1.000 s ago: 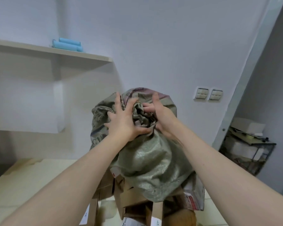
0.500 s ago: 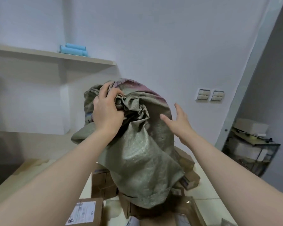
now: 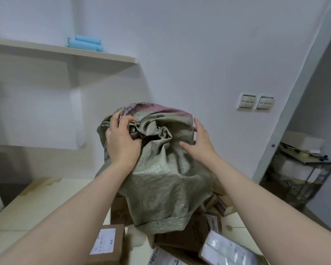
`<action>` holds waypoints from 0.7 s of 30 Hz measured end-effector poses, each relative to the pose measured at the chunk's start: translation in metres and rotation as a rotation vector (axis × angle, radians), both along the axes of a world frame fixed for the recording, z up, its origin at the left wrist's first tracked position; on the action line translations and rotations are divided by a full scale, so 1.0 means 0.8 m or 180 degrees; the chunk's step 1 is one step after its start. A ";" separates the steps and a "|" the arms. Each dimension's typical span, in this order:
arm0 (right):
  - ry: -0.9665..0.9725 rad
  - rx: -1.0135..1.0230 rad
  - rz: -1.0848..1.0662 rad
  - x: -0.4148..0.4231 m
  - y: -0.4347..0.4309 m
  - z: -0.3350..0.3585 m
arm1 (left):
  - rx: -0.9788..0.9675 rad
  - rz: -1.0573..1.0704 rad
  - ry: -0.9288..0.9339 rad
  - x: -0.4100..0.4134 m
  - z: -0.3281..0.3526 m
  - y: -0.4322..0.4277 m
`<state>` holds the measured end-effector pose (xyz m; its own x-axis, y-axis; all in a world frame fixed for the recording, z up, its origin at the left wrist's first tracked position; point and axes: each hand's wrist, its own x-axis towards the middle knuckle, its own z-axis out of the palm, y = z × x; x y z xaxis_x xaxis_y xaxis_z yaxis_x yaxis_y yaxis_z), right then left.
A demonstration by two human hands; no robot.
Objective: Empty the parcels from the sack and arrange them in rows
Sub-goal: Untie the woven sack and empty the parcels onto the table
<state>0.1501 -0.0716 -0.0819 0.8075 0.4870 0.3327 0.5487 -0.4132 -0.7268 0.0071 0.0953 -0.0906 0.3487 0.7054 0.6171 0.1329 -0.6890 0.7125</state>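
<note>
A grey-green woven sack [image 3: 161,180] is held upside down in front of me, its open mouth hanging near the floor. My left hand [image 3: 121,142] is clenched on the bunched fabric at the sack's top. My right hand [image 3: 200,142] lies flat against the sack's right side, fingers spread. Beneath the mouth lies a heap of parcels: a brown carton with a white label [image 3: 106,243], a dark brown box [image 3: 189,232], a white plastic mailer [image 3: 229,251] and smaller boxes [image 3: 221,204] to the right.
The parcels rest on a pale tiled floor [image 3: 36,205]. A wall shelf [image 3: 65,52] with blue rolls [image 3: 86,44] hangs at the upper left. A wire rack [image 3: 302,169] with boxes stands at the right, past a door frame [image 3: 298,88].
Both hands were gripping the sack's top a second ago. My right hand let go, then came back flat onto the sack's right side. More parcels have spilled out onto the floor.
</note>
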 end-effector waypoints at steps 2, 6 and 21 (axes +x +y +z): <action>-0.0024 0.0043 -0.0191 0.009 0.005 0.004 | 0.0077 -0.0075 -0.0179 0.004 0.005 0.003; -0.0179 0.0040 -0.0643 0.023 0.009 0.017 | 0.0078 -0.0139 -0.0386 0.008 0.015 0.001; -0.0345 0.0273 -0.0080 -0.020 0.046 0.075 | -0.0483 -0.0701 0.0301 0.005 0.048 -0.016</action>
<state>0.1339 -0.0344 -0.0222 0.7762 0.4332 0.4582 0.6161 -0.3667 -0.6971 0.0115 0.0822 -0.0520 0.5549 0.6881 0.4676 0.0626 -0.5950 0.8013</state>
